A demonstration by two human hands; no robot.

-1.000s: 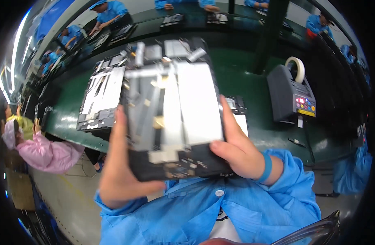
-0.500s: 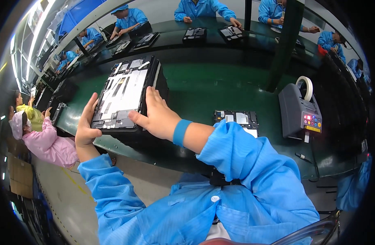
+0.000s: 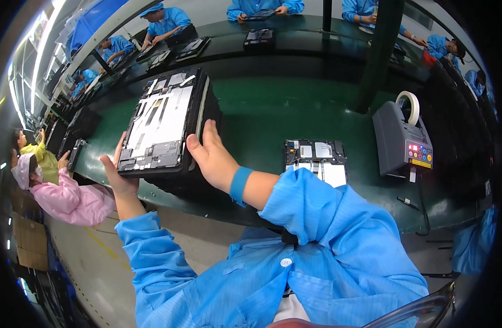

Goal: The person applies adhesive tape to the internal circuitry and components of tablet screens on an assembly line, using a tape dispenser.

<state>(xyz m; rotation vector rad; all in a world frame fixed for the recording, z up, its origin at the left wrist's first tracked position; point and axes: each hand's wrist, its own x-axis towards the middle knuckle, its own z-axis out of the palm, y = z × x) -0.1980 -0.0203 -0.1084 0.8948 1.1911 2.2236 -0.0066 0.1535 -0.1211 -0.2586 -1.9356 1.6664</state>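
"Grip condition: how are our hands set?"

"Two-sided. Our left hand [image 3: 122, 180] and right hand [image 3: 215, 161] flank the stack of opened black units [image 3: 158, 117], thumbs spread from the fingers. We have the right palm along the stack's right side; the left fingertips are partly hidden, so we cannot tell their contact. Our right forearm crosses leftward; the left reaches forward."

"Surroundings, by size?"

"We sit at the green table [image 3: 262, 104]; the stack stands on its left part, near the front edge. Beyond rises a dark green post [image 3: 374, 71]. At right is the grey tape dispenser [image 3: 398, 139]. Our right sleeve [image 3: 327, 210] covers the near end of a single opened unit [image 3: 316, 156]. Smallest is a pen-like item [image 3: 408, 203] near the dispenser."

"Orientation?"

"We read the stack's long axis as running away from us, leaning slightly right, white panels [image 3: 171, 112] upward."
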